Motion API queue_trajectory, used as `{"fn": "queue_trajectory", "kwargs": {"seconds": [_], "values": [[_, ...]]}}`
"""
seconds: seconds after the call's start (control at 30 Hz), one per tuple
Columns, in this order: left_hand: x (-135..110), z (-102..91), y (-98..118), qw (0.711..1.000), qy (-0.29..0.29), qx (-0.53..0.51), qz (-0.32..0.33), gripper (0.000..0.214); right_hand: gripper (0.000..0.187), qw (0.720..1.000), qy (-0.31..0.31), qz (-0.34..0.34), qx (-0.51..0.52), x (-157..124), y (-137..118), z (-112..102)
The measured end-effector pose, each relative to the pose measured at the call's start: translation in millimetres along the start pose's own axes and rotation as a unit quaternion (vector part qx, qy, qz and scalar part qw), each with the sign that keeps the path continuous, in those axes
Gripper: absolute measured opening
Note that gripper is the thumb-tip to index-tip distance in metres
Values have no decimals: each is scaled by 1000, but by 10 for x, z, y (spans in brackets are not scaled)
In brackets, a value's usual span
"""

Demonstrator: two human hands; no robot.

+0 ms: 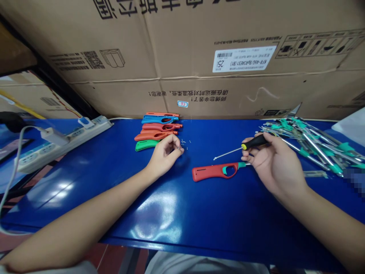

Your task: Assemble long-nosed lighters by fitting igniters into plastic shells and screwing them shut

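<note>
My right hand [275, 163] grips a screwdriver [255, 142] by its black and yellow handle, its thin shaft pointing left. Below the shaft lies a red lighter [208, 172] with a green trigger and a metal rod, whose far end runs behind my right fingers. Thumb and index finger of my left hand [167, 154] are pinched together beside several tiny silver screws [184, 142]; whatever is between the fingertips is too small to make out. Just beyond that hand sits a row of lighter handles [159, 126] in orange, blue, red and green, the green one partly covered.
A pile of metal lighter rods with green parts [316, 140] spreads over the right of the blue table [159, 213]. A large cardboard box [185, 57] walls off the back. At left stands a white power strip [65, 142] with plugs and cables.
</note>
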State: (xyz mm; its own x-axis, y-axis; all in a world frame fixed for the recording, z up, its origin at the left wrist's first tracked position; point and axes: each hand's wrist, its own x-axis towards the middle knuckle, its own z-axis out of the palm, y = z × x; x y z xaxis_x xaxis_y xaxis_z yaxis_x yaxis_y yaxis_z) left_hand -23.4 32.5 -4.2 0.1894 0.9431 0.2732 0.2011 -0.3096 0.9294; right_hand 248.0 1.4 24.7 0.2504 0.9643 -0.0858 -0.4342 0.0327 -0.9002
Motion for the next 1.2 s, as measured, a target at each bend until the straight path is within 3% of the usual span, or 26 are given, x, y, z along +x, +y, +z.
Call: {"fn": "queue_trajectory", "kwargs": {"seconds": [0.3, 0.47, 0.6, 0.73, 0.97, 1.2], "values": [[35, -30, -104, 999, -14, -28, 19, 8, 14, 1000, -4, -2, 11, -8, 11, -13], [-102, 69, 29, 999, -2, 9, 53, 9, 15, 999, -36, -14, 9, -72, 8, 23], [-286, 155, 164, 987, -71, 60, 132, 27, 15, 998, -66, -25, 1, -151, 2, 57], [-403, 204, 245, 983, -92, 27, 159, 22, 16, 996, -86, -27, -15, -195, 26, 71], [-419, 199, 266, 987, -85, 23, 136, 7, 17, 994, -102, -7, -36, -191, 95, 69], [-393, 170, 215, 987, -98, 27, 126, 7, 15, 993, -103, 5, -48, -186, 110, 66]]}}
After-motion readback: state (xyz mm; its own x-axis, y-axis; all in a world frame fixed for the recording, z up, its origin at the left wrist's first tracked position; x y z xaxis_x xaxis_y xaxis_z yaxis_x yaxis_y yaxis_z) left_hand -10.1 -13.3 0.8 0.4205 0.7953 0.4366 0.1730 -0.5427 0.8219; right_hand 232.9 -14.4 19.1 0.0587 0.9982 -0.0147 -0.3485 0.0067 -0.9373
